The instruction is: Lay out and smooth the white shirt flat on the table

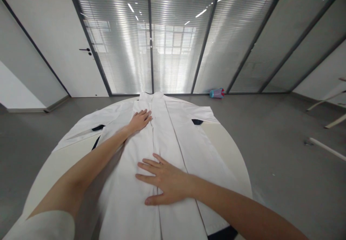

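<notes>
A long white coat (170, 135) with a stand-up collar and dark patches at its edges lies front up, with its collar at the far end. My left hand (140, 120) rests flat on the upper chest near the front seam, fingers slightly apart. Closer to me, my right hand (164, 180) lies palm down across the same seam with its fingers spread. Neither hand grips the fabric. One sleeve (204, 114) reaches out to the right; the left sleeve (89, 121) drapes toward the table's left edge. The coat's lower end runs out of view.
Under the coat is a round white table (235, 157). Behind it stands a glass partition with blinds (173, 52), with a door (62, 41) to the left. A blue and red bin-like object (216, 93) lies on the floor. Pale furniture legs (327, 148) are at right.
</notes>
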### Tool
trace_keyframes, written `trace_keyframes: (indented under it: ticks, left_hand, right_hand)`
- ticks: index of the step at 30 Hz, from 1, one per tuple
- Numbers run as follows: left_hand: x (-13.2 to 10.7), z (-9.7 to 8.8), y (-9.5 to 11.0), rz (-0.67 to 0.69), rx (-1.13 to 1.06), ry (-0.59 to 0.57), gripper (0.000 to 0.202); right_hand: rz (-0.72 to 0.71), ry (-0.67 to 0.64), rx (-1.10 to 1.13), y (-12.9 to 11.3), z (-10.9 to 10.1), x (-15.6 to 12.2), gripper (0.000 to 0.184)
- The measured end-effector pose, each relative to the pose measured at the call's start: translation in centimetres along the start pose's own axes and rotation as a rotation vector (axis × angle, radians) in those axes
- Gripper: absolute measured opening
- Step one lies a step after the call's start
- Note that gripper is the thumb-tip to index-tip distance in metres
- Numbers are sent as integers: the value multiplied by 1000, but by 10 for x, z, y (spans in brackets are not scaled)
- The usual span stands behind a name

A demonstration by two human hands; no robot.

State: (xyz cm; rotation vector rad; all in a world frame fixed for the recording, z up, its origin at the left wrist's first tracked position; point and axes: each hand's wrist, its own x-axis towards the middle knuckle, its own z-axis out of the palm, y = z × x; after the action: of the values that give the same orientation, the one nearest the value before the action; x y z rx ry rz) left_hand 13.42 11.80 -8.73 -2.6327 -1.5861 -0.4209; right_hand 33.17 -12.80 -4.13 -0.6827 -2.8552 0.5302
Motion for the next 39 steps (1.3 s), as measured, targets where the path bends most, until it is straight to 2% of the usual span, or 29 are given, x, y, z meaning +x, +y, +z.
trace_keyframes:
  ticks: [11, 17, 23, 26, 33, 37, 39]
  left_hand:
    - [-1, 2, 0, -10, -34, 47, 50]
    - [-2, -2, 1, 31, -46, 137, 48]
    - [6, 7, -2, -19, -37, -58, 62]
    - [8, 9, -3, -29, -38, -95, 66]
    - [-1, 1, 4, 42, -16, 34, 50]
    - [-10, -3, 12, 96, -49, 179, 46]
    - [-14, -4, 15, 84, -64, 190, 46]
  right_hand:
    - [19, -19, 20, 0, -1, 1, 73]
    - [10, -24, 5, 0, -1, 1, 73]
    - [-50, -17, -30, -8, -2, -1, 68]
    - [-83, -29, -26, -11, -3, -2, 67]
    - [-77, -49, 6, -8, -2, -1, 68]
    - [-77, -38, -4, -8, -2, -2, 68]
    - [-74, -38, -9, -8, -2, -2, 69]
